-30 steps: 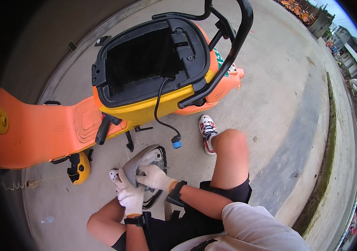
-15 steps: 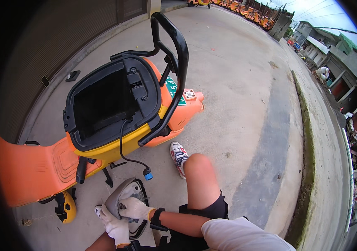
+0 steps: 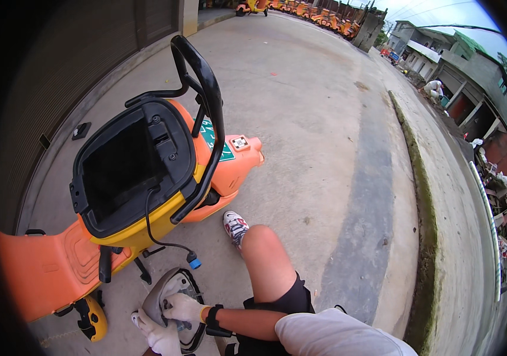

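Observation:
My left hand, in a white glove, grips the lower left edge of a grey scooter seat, which is turned to show its underside with metal fittings and a black rim. My right hand, also gloved, is closed at the seat's middle; what its fingers hold is hidden. Just beyond stands an orange and yellow scooter with a dark open compartment and a black tubular rail. A black cable with a blue connector hangs from the compartment above the seat.
A yellow helmet lies under the scooter. A dark shutter runs along the left. A concrete kerb runs at the right. Rows of scooters stand far back, and another person bends by the buildings.
The view has swung upward and right, showing more yard, buildings and parked scooters, so the scooter and seat sit further left and the hands lower. Both hands remain at the seat.

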`<state>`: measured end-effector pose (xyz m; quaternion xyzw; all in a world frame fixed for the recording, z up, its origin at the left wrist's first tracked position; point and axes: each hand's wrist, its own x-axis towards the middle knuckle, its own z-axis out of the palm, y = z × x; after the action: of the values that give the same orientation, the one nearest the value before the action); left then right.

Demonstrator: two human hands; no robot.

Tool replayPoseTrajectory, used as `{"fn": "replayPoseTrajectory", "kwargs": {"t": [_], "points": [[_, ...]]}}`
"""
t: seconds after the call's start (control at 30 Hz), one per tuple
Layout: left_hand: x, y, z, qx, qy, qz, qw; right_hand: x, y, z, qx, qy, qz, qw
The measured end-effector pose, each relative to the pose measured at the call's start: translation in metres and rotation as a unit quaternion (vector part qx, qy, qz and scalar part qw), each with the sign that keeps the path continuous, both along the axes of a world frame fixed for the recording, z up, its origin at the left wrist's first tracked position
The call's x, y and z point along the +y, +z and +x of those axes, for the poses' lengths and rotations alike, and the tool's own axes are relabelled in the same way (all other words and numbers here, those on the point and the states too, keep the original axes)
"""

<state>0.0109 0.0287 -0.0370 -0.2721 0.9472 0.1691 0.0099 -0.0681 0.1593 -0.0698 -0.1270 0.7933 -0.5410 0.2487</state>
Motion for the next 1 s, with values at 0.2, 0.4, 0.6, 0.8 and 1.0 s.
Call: {"fn": "replayPoseTrajectory", "kwargs": {"t": [0.2,0.4,0.6,0.8,1.0], "points": [[-0.004,-0.002,0.002,0.004,-0.005,-0.022,1.0,-0.004,0.004,0.002,-0.021,-0.014,-0.001,1.0],[-0.006,-0.006,0.003,0.018,-0.01,-0.028,0.999,-0.006,0.003,0.0,0.014,-0.033,-0.015,0.999],[0.0,-0.007,-0.001,0.006,-0.01,-0.039,0.999,-0.002,0.006,-0.002,0.023,-0.065,-0.014,0.998],[-0.004,-0.008,0.002,0.005,-0.005,-0.042,0.999,-0.008,0.013,-0.001,0.024,-0.042,0.012,0.999],[-0.005,-0.008,0.003,0.022,-0.014,-0.029,0.999,-0.007,0.009,-0.004,0.018,-0.036,0.025,0.999]]}}
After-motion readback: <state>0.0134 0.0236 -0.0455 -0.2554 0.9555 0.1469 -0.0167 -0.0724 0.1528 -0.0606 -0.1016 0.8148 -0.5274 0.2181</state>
